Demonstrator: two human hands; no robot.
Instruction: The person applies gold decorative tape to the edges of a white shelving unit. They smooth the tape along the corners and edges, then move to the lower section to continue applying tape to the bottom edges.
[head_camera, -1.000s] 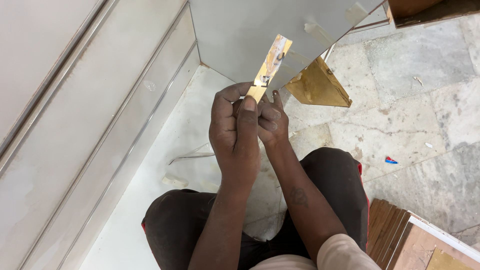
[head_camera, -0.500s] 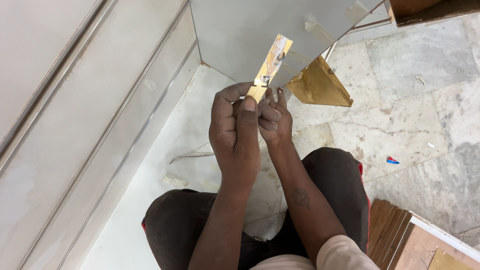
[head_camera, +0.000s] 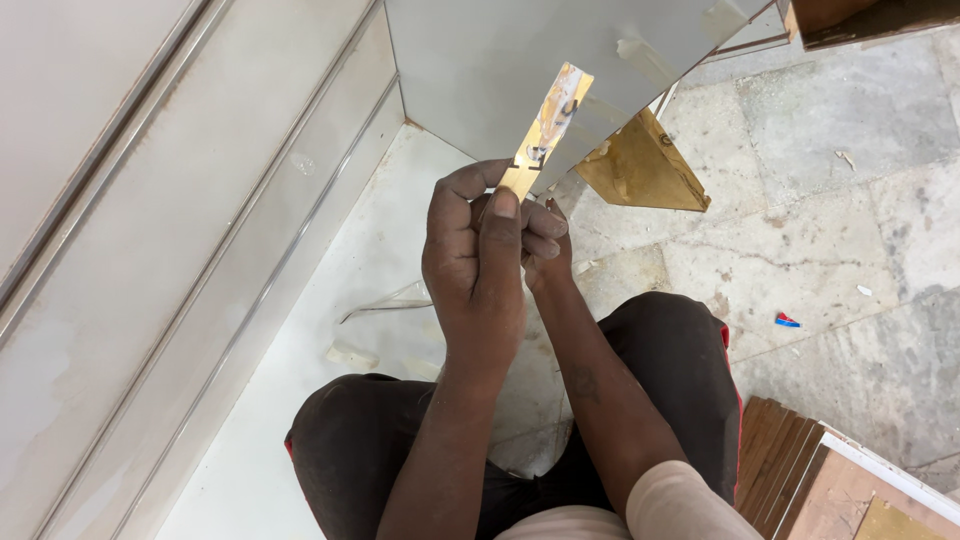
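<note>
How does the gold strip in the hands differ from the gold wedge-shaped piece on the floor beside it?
The gold strip is long, narrow and flat; the gold wedge piece is broad and triangular. The strip is pinched by the left hand and right hand, raised; the wedge rests on the stone floor, untouched. Both are shiny gold.

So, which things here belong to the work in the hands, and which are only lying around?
In use:
- gold metal strip, pinched by both hands
- left hand
- right hand
- grey panel behind the strip

Lying about:
- gold wedge piece
- wooden boards
- small red and blue scrap
</note>
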